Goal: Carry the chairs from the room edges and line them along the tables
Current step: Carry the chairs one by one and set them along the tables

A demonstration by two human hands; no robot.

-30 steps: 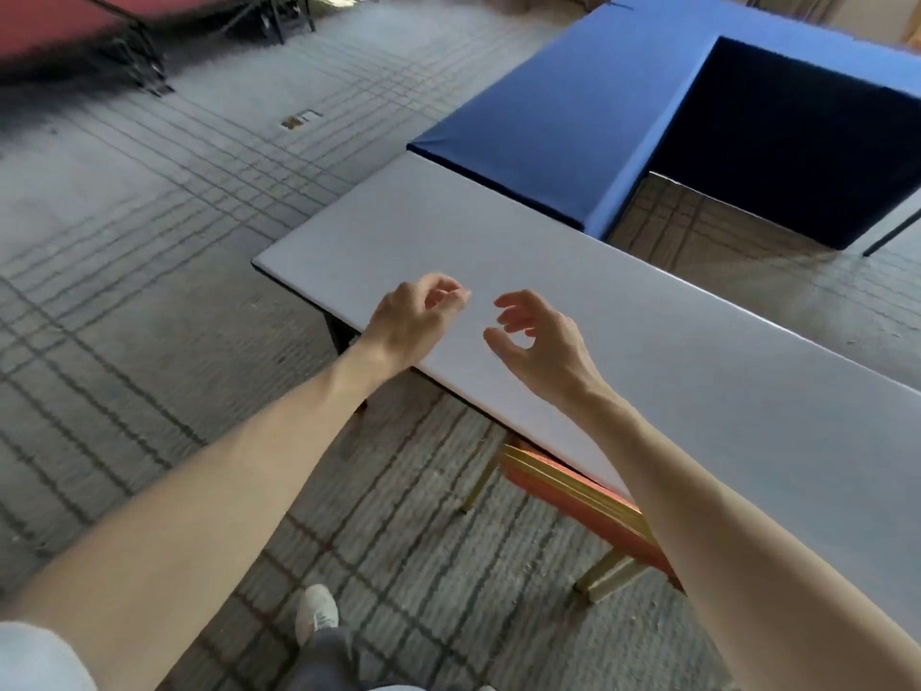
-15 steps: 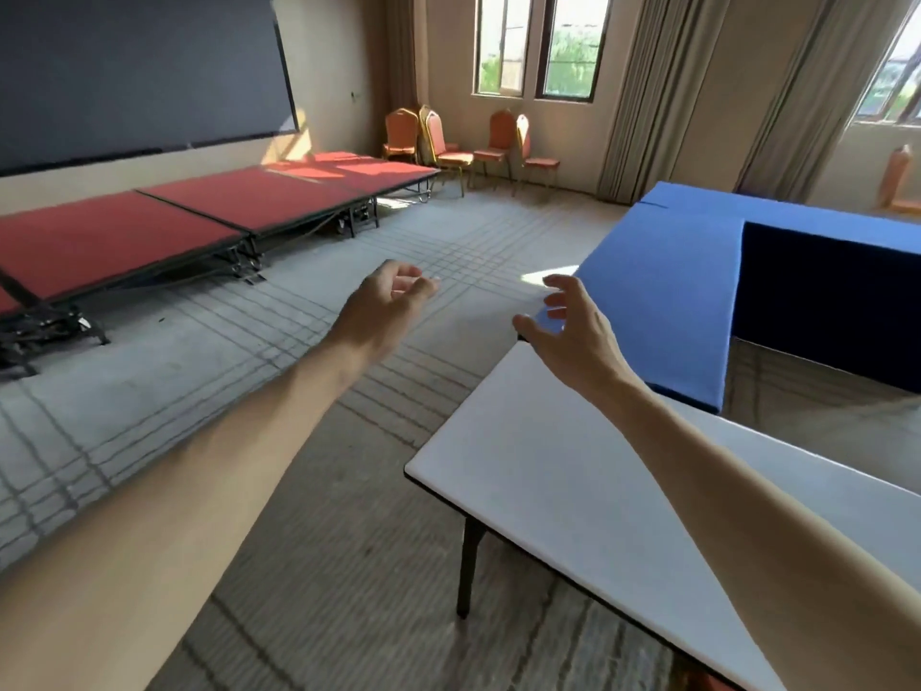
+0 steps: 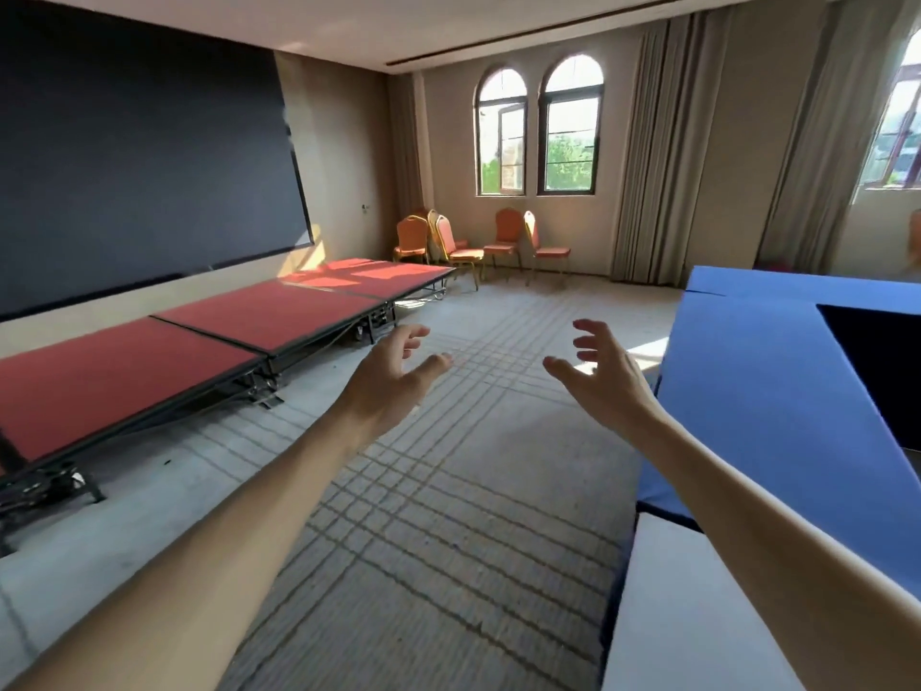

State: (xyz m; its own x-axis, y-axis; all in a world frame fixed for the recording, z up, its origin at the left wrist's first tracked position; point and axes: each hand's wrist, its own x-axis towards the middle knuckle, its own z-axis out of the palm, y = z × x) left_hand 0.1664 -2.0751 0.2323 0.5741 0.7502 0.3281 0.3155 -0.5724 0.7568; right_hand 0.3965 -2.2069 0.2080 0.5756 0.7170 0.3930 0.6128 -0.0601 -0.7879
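While chairs (image 3: 478, 241) stand far off, left hand (image 3: 388, 381) and right hand (image 3: 603, 381) hover spread

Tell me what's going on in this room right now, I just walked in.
A person is partway through setting chairs along tables. Their left grip and right grip are both raised in front, fingers spread, holding nothing. The orange chairs stand clustered under the arched windows, across the carpet. The blue-covered table and a white table lie to the person's right; no chair shows beside them in this view.
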